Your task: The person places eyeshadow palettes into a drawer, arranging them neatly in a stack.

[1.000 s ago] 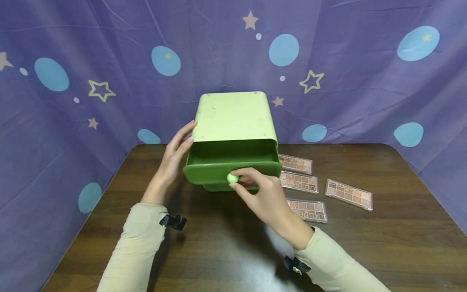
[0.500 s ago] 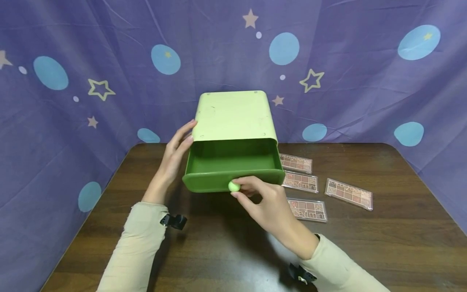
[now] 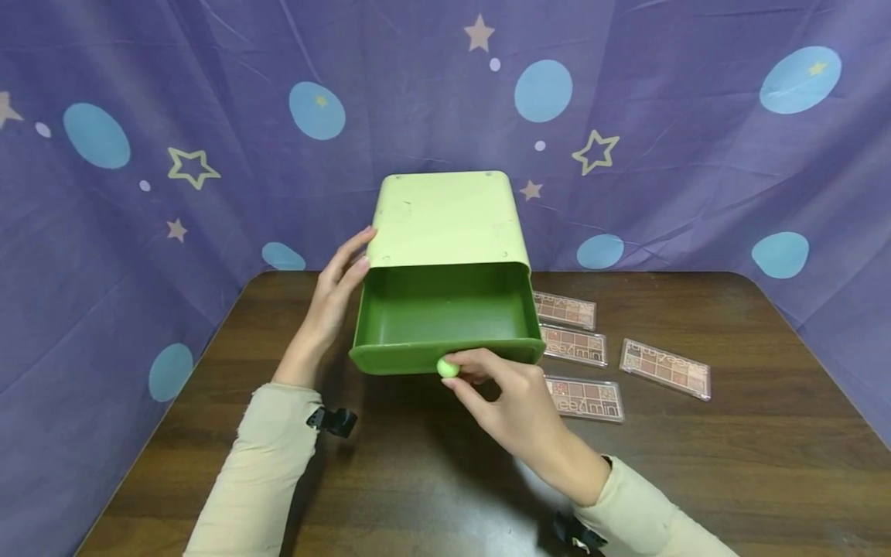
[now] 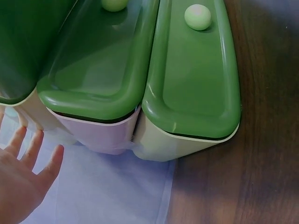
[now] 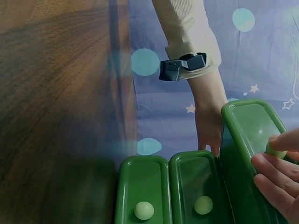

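Note:
A small drawer cabinet (image 3: 445, 220) with a pale green shell and green drawer fronts stands on the table. Its top drawer (image 3: 390, 358) is pulled far out, and the inside that shows holds nothing. My right hand (image 3: 518, 406) pinches that drawer's round light green knob (image 3: 448, 367) between thumb and fingers. At the cabinet's upper left side, my left hand (image 3: 327, 309) rests its fairly straight fingers against the shell. In the left wrist view, two lower drawers (image 4: 196, 74) with round knobs are closed.
Several eyeshadow palettes (image 3: 585, 398) in clear cases lie right of the cabinet, one palette (image 3: 666, 369) apart from the others. A purple curtain (image 3: 431, 77) with stars and blue ovals hangs behind the brown wooden table (image 3: 390, 480).
My right hand has drawn the top drawer outward toward me, so more of its inside shows. The left hand has stayed against the cabinet's side.

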`<state>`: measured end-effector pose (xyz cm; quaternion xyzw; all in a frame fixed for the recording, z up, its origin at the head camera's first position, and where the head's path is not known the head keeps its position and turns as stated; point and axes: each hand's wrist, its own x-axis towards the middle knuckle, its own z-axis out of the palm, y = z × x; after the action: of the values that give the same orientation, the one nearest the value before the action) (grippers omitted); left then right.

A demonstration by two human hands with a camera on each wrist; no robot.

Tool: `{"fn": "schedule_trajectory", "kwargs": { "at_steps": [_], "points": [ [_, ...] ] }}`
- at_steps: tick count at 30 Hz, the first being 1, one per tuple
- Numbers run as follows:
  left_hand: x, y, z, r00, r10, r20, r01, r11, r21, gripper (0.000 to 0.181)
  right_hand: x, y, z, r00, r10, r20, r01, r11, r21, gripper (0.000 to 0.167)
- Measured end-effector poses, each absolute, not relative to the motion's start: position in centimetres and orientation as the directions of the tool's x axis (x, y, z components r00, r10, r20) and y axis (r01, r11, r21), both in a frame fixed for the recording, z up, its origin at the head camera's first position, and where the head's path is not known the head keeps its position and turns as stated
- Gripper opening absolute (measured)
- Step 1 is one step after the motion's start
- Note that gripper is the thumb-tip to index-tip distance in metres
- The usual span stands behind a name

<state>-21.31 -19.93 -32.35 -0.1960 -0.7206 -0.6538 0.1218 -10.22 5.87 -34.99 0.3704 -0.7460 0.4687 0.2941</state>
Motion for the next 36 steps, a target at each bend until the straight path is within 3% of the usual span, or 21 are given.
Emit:
{"fn": "schedule_trajectory", "kwargs": {
  "at_steps": [10,19,30,36],
  "points": [
    [-21.5,-19.9,-32.5,-0.890,0.118,0.440,0.449,0.066,0.891,0.048,-10.2,5.8,-35.1,-0.545,-0.281,0.790,-0.833,0.293,-0.470,0.030],
    [-21.7,-19.8,-32.7,-0.885,0.104,0.454,0.462,0.073,0.884,0.047,-9.3,7.1,-34.7,-0.626,-0.403,0.668,-0.780,0.306,-0.547,0.043],
    [-21.4,-19.7,-32.6,-0.885,0.109,0.452,0.461,0.077,0.884,0.047,-9.1,11.8,-35.8,-0.526,-0.475,0.706,-0.849,0.246,-0.467,0.032],
    [-21.3,-19.7,-32.6,-0.889,0.110,0.444,0.452,0.064,0.890,0.048,-9.5,14.9,-37.0,-0.531,-0.474,0.702,-0.847,0.263,-0.463,0.033]
  ]
}}
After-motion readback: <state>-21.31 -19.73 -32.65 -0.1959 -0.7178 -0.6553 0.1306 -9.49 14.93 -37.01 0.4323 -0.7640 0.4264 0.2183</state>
